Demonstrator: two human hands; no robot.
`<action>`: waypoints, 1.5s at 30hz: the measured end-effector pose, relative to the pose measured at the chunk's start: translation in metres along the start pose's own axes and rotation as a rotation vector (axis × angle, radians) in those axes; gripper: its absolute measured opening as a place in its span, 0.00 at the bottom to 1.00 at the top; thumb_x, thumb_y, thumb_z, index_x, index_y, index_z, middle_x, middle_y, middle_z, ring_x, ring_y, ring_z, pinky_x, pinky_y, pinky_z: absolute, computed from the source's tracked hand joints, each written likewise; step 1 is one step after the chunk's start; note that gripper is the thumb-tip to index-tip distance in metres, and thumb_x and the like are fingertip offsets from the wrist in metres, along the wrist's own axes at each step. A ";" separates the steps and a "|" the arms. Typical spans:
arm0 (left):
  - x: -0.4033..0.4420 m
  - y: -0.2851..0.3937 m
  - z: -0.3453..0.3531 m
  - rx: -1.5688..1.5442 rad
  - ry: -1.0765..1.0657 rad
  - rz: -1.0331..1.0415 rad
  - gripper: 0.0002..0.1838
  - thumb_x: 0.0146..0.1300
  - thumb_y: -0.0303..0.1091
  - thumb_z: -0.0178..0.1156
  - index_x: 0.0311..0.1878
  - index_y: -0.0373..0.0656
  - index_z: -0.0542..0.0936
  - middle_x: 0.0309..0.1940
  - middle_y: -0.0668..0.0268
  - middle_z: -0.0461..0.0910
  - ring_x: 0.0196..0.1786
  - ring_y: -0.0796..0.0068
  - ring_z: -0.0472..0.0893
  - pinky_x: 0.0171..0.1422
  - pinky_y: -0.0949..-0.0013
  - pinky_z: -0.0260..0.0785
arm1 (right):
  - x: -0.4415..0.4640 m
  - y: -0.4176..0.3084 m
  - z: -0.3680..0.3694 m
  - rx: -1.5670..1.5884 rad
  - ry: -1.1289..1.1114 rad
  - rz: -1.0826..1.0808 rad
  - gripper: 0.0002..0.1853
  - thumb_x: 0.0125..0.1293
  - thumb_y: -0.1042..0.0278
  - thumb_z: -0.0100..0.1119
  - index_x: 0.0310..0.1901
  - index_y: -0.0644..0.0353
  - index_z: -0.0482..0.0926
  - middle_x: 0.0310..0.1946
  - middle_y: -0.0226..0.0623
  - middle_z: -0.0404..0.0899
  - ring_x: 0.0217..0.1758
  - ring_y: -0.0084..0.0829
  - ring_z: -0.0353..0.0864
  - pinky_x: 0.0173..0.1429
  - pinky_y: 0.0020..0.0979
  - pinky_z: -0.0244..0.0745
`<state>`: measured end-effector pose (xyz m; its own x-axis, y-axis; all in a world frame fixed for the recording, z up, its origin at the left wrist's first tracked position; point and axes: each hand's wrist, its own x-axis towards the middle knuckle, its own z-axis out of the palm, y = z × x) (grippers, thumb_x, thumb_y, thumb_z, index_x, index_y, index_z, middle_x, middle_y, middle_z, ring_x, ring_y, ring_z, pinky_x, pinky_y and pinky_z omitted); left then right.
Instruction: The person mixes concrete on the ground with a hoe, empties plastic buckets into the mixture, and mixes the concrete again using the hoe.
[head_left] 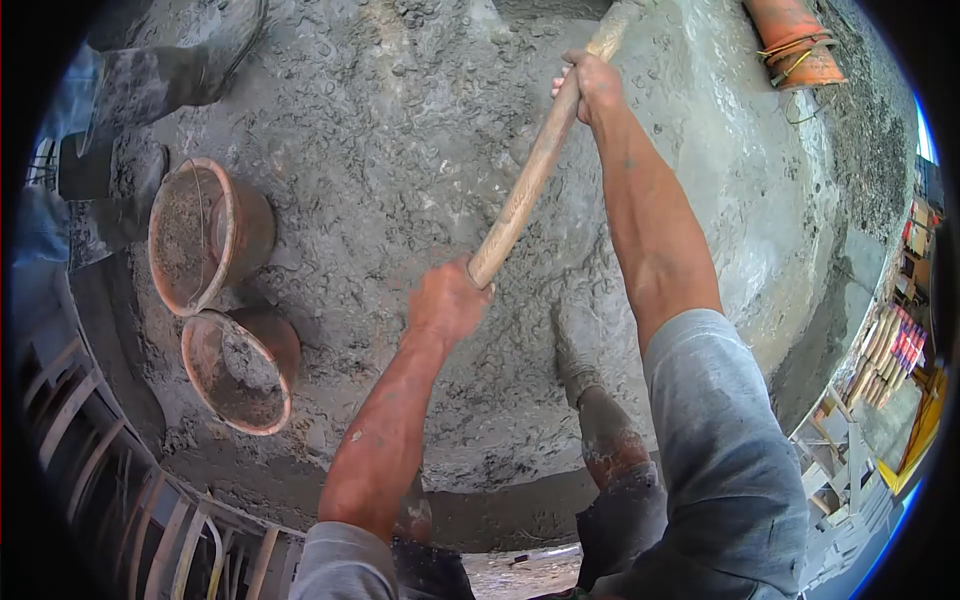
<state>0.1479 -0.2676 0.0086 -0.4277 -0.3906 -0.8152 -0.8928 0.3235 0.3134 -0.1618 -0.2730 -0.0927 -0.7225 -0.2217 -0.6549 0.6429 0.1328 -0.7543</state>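
A long wooden handle slants from the middle up to the top edge, where its far end meets a dark shape cut off by the frame. My left hand is wrapped round the handle's near end. Farther up, my right hand grips the same handle. Wet grey mortar covers the ground beneath, rough and lumpy at the left and centre, smoother and wetter at the right. One of my legs stands in it, coated in grey mud.
Two orange-rimmed buckets lie tilted at the left. Stacked orange buckets are at the top right. Another person's muddy boots are at the upper left. Wooden slats line the lower left.
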 end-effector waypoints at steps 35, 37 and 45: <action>0.017 -0.096 -0.025 0.023 0.234 -0.101 0.14 0.51 0.40 0.65 0.41 0.48 0.81 0.36 0.54 0.84 0.42 0.49 0.83 0.49 0.52 0.74 | -0.068 0.036 0.094 0.196 -0.289 -0.059 0.18 0.63 0.64 0.61 0.41 0.69 0.65 0.27 0.41 0.72 0.20 0.31 0.75 0.23 0.35 0.77; 0.059 -0.070 -0.042 -0.054 0.191 -0.047 0.19 0.50 0.42 0.66 0.44 0.43 0.81 0.35 0.50 0.83 0.41 0.49 0.83 0.48 0.53 0.74 | -0.015 0.034 0.127 -0.076 -0.255 -0.119 0.19 0.63 0.64 0.60 0.43 0.71 0.66 0.27 0.41 0.71 0.19 0.32 0.75 0.21 0.35 0.76; -0.018 -0.070 0.029 -0.348 -0.197 -0.181 0.19 0.50 0.38 0.64 0.45 0.41 0.81 0.38 0.50 0.83 0.46 0.49 0.82 0.53 0.55 0.74 | -0.074 0.093 0.088 -0.439 -0.113 0.057 0.17 0.59 0.65 0.59 0.39 0.70 0.68 0.23 0.38 0.71 0.15 0.29 0.72 0.16 0.33 0.72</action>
<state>0.2222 -0.2584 -0.0133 -0.2547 -0.2312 -0.9390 -0.9598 -0.0581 0.2746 -0.0261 -0.3289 -0.1100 -0.6416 -0.3027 -0.7048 0.4945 0.5391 -0.6817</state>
